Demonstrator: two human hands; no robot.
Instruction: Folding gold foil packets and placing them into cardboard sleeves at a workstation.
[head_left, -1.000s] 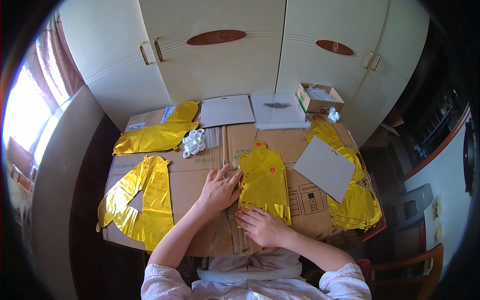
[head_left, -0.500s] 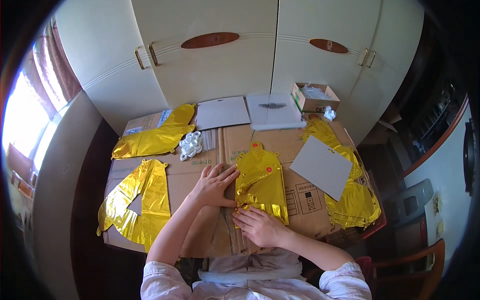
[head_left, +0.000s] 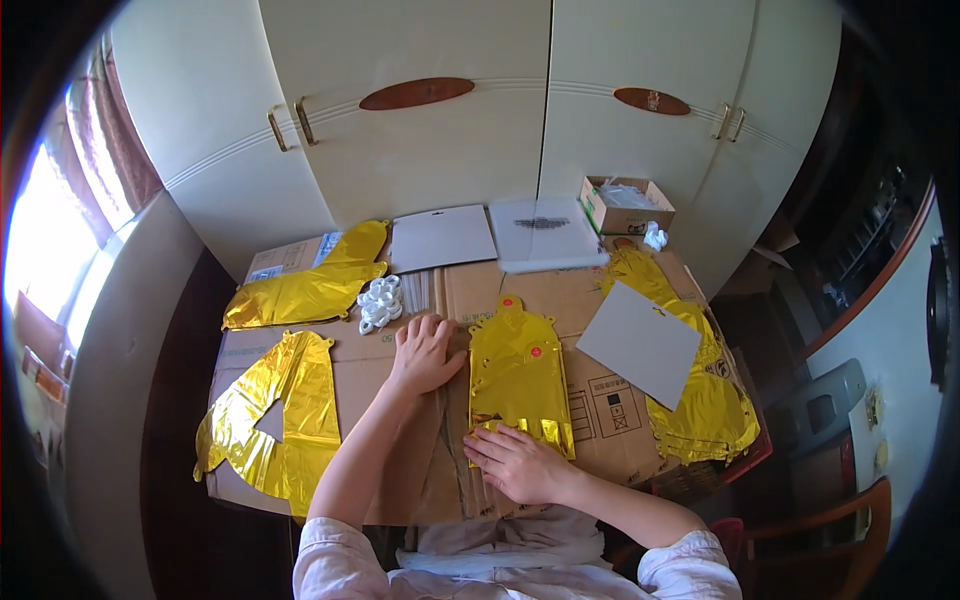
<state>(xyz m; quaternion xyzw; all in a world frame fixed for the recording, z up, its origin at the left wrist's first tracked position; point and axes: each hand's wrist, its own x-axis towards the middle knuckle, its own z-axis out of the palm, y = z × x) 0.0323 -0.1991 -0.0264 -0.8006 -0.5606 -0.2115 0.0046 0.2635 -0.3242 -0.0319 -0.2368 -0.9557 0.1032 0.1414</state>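
Note:
In front of me a gold foil balloon (head_left: 515, 375), folded into a flat upright rectangle, lies on the cardboard sheet (head_left: 400, 455). Two red round stickers mark its upper part, and a small tab sticks out at its far end. My right hand (head_left: 518, 465) rests flat across the balloon's near edge, fingers stretched to the left. Beside the balloon's left edge, my left hand (head_left: 428, 357) lies on the cardboard with its fingers spread, apart from the foil and holding nothing.
More gold foil balloons lie at the far left (head_left: 320, 285), near left (head_left: 310, 420) and right (head_left: 705, 425). A grey card (head_left: 642, 342) covers part of the right one. White ribbon rolls (head_left: 380, 303), another card (head_left: 443, 238), clear bags (head_left: 546, 235) and a small box (head_left: 628, 208) stand farther back.
My left hand has moved away from the balloon, up and to the left, onto the cardboard. The foil's middle now lies flatter. My right hand stays at the near edge.

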